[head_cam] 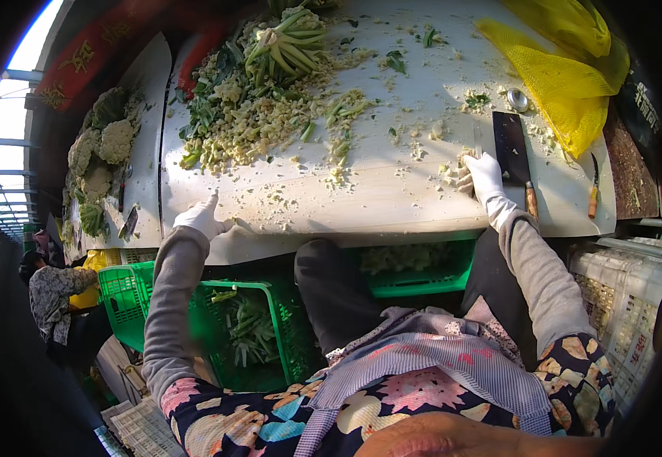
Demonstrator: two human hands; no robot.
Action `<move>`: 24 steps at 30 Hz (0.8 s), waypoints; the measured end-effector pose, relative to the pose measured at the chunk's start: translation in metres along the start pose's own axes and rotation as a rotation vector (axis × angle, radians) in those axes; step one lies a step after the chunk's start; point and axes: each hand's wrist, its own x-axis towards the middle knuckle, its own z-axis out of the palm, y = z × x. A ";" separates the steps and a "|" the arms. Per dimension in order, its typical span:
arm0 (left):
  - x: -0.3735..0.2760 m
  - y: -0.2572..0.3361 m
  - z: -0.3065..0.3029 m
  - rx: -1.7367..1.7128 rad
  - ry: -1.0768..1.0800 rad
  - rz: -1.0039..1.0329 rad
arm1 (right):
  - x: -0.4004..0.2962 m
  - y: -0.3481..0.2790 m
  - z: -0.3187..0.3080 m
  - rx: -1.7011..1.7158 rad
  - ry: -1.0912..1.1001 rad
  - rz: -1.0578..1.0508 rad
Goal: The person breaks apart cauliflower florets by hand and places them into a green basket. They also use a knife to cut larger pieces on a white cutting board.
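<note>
White gloves cover both hands. My left hand [202,217] rests at the near edge of the white work table [319,200], fingers spread and holding nothing. On the right, my right hand [482,174] is at the tabletop beside small cauliflower scraps [448,174]; a pale, narrow strip shows past its fingers, and its grip is not clear. Just right of it lies a cleaver [511,145] with a wooden handle. Farther right is a small curved knife [594,188]. A heap of cauliflower crumbs and leaves [251,125] covers the back left, with a leafy cauliflower stalk [288,45] on top.
Yellow mesh bags [565,80] and a round metal lid [517,100] lie at the back right. Cauliflower heads [116,141] sit at left. Below the table are a green crate of trimmings [276,325] and another green crate [422,283]. A person [59,297] sits far left.
</note>
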 end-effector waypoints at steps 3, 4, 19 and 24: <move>0.069 0.052 -0.083 -0.226 0.621 0.110 | 0.002 0.003 -0.001 0.011 -0.007 -0.019; 0.084 0.091 -0.123 -0.264 0.711 0.078 | 0.002 0.003 -0.002 0.008 0.000 -0.025; 0.225 0.167 -0.187 -0.588 0.890 0.012 | -0.007 -0.001 -0.008 0.069 -0.067 -0.029; 0.208 0.158 -0.193 -0.824 1.031 0.232 | -0.007 -0.002 -0.012 0.098 -0.069 -0.018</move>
